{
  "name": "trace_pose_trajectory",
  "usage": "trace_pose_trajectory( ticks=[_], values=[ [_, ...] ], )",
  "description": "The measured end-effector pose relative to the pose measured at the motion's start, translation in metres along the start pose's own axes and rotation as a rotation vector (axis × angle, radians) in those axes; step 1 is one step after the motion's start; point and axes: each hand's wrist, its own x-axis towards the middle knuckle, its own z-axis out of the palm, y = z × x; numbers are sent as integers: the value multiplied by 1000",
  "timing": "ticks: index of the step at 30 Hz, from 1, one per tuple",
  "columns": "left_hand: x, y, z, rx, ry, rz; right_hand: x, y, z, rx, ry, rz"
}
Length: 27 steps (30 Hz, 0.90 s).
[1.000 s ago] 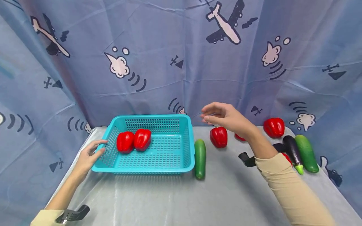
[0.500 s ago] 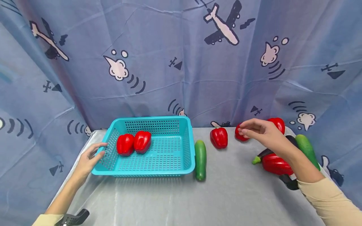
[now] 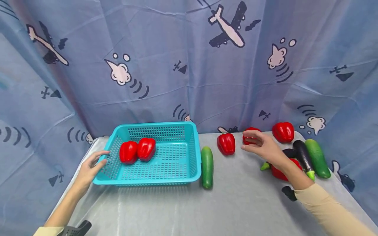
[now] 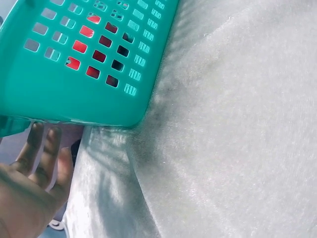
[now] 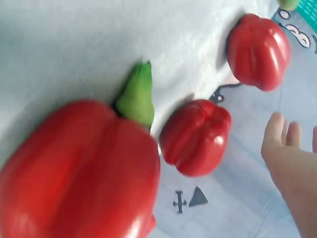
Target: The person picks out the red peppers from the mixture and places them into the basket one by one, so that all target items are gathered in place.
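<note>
My left hand [image 3: 88, 170] is at the left rim of a turquoise plastic basket [image 3: 156, 182], its fingers loosely extended against the edge. Two red bell peppers [image 3: 146, 149] lie side by side in the basket's left half. In the head view my right hand [image 3: 264, 147], holding nothing, overlaps a red bell pepper [image 3: 253, 129] at the back of the table. The right wrist view shows a gap between those fingers [image 5: 273, 131] and the same bell pepper [image 5: 195, 138]. Another red bell pepper [image 3: 226, 144] stands left of this hand.
A cucumber [image 3: 207, 167] lies along the basket's right side. At the right are a bell pepper [image 3: 283, 132], an eggplant [image 3: 303, 154] and a second cucumber [image 3: 317, 159]. Below my right wrist, a bell pepper [image 3: 279, 173] partly covers another eggplant [image 3: 265, 166]. A curtain [image 3: 147, 65] hangs behind.
My right hand moved right from above the middle bell pepper, then slightly down and left over the one beyond it. My left hand stays at the basket rim.
</note>
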Motion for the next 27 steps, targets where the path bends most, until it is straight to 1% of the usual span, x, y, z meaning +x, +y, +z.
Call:
trace_pose_trajectory(
  ticks=[5,10,14,20,27],
  values=[
    [0,-1,0,1,-1,-1,9,7,13,7,-14,-4],
    [0,-1,0,0,3,-3,18,17,26,32,-4,-12],
    [1,-2,0,-16,3,10,24,22,35,58,10,5],
    [3,-4,0,-33,7,17,31,28,41,104,22,49],
    [3,-3,0,-32,11,4,40,38,45,115,30,60]
  ],
)
